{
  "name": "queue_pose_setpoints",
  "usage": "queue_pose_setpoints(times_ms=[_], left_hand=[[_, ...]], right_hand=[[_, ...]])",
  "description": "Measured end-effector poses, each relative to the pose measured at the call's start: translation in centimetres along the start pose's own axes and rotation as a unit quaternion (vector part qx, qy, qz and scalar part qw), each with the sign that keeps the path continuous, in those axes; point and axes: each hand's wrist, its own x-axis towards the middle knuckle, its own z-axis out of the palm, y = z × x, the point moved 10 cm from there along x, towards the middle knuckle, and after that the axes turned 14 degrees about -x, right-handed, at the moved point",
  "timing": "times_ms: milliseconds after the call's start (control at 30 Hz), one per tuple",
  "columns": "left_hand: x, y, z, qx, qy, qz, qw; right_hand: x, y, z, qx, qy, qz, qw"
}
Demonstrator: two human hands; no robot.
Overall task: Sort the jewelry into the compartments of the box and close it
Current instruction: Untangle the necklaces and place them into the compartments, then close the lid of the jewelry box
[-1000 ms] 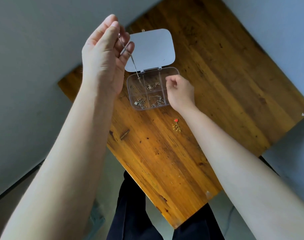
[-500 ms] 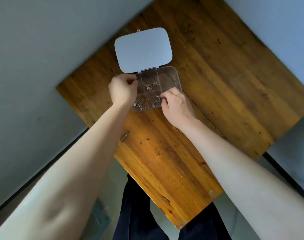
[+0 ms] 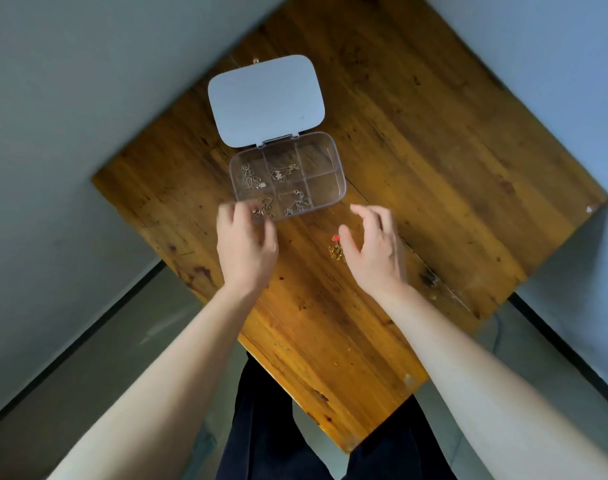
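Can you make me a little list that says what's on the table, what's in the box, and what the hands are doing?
table: wooden table
box: clear box, six compartments, lid open
filled compartments: four hold chains
empty compartments: the two on the right
still outside: gold chain with red charm on the table
left hand: left hand open, empty, at the box's near corner
right hand: right hand open, beside the gold chain

arms point(image 3: 177, 368): bare, no sleeves | wrists: no watch, rings | trousers point(image 3: 261, 431): dark navy
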Motion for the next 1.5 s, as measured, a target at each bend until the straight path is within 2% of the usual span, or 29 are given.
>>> queue_pose_setpoints(times_ms=[100, 200, 300, 400, 467, 667, 833, 933, 1067, 1200, 1333, 1433, 1500], left_hand=[[-3.5, 0.5, 2.6, 0.08, -0.072, 0.092, 0.99], [-5.2, 0.9, 4.4, 0.128, -0.104, 0.144, 0.976], [-5.8, 0.7, 6.5, 0.16, -0.162, 0.132, 0.965], [-6.1, 0.4, 8.7, 0.193, -0.221, 0.099, 0.951], [-6.2, 0.7, 10.2, 0.227, -0.245, 0.096, 0.938], [-6.1, 3.5, 15.4, 0.25, -0.29, 0.137, 0.914], [-5.6, 5.8, 19.5, 0.252, -0.288, 0.154, 0.911], [-5.7, 5.7, 20.9, 0.27, -0.284, 0.134, 0.91], [-6.3, 4.9, 21.0, 0.286, -0.295, 0.143, 0.9], [-4.8, 5.8, 19.8, 0.239, -0.3, 0.139, 0.913], [-1.3, 9.0, 15.6, 0.073, -0.215, 0.147, 0.963], [2.1, 10.6, 10.9, 0.009, -0.131, 0.18, 0.975], [4.8, 10.2, 8.1, -0.012, -0.082, 0.165, 0.983]], right_hand=[[-2.3, 1.5, 2.8, -0.081, -0.079, -0.013, 0.994], [-3.0, 0.4, 3.0, -0.077, -0.057, -0.076, 0.993], [-2.7, -0.2, 2.6, -0.038, -0.041, -0.118, 0.991], [-2.1, 0.1, 2.7, -0.036, -0.071, -0.138, 0.987], [-1.3, 1.5, 2.3, -0.046, -0.075, -0.112, 0.99], [3.3, 11.3, -3.2, -0.033, -0.002, 0.067, 0.997], [6.7, 17.0, -7.9, -0.039, 0.071, 0.131, 0.988], [7.7, 19.1, -8.2, -0.042, 0.057, 0.164, 0.984], [7.5, 20.1, -6.5, -0.062, -0.004, 0.188, 0.98], [6.8, 18.8, -6.8, -0.031, 0.023, 0.22, 0.975], [8.6, 13.6, -6.7, 0.012, 0.033, 0.166, 0.985], [11.1, 8.9, -5.6, 0.071, 0.007, 0.128, 0.989], [12.9, 5.5, -4.9, 0.113, -0.006, 0.092, 0.989]])
